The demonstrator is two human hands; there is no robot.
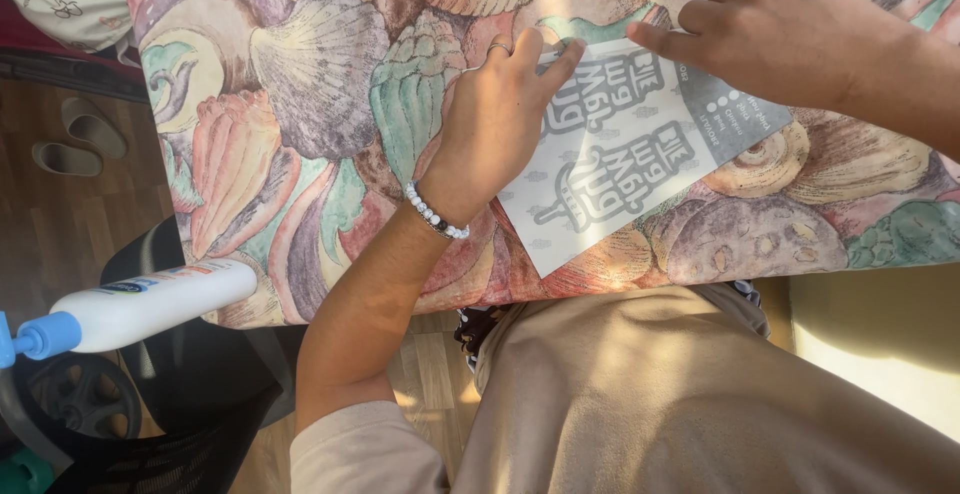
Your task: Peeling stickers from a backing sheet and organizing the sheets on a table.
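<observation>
Your left hand (495,119) and right hand (790,39) pressed flat on a grey printed sheet (620,169) lying on the shell-patterned counter (300,104).

Beige sleeve, white bead bracelet (436,216), ring (498,47)

Warm, strong sunlight falls from the upper right of the frame across the patterned surface (300,104), leaving its middle and right bright and slightly washed. The left hand (495,114) throws a soft shadow onto the pale printed sheet (620,164) beside it. The lower left is dim: the dark chair (150,394) and wooden floor (60,224) sit in shade. A bright patch glares at the lower right edge. The white bottle (140,309) near the left edge looks soft and stretched, and the frame edges bend slightly.
</observation>
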